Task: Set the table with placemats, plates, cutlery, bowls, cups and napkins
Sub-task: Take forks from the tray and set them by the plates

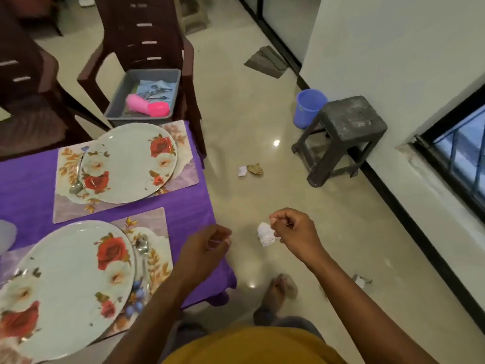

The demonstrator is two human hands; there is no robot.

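On the purple-clothed table (29, 179) lie two floral placemats. The far placemat (183, 174) carries a rose-patterned plate (131, 164) with a spoon (77, 179) on its left rim. The near placemat (154, 224) carries a second plate (65, 285), and a spoon (143, 250) lies to its right. My left hand (207, 245) hovers over the table's right edge with fingers curled and nothing visible in it. My right hand (294, 232) is out over the floor, and its fingertips pinch a small crumpled white paper (265, 233).
A grey tray (123, 88) on a dark brown chair (147, 35) holds pink cups (147, 105), cutlery and a blue cloth. A dark stool (346, 132) and a blue bucket (309, 106) stand by the wall. Paper scraps (250, 170) litter the floor.
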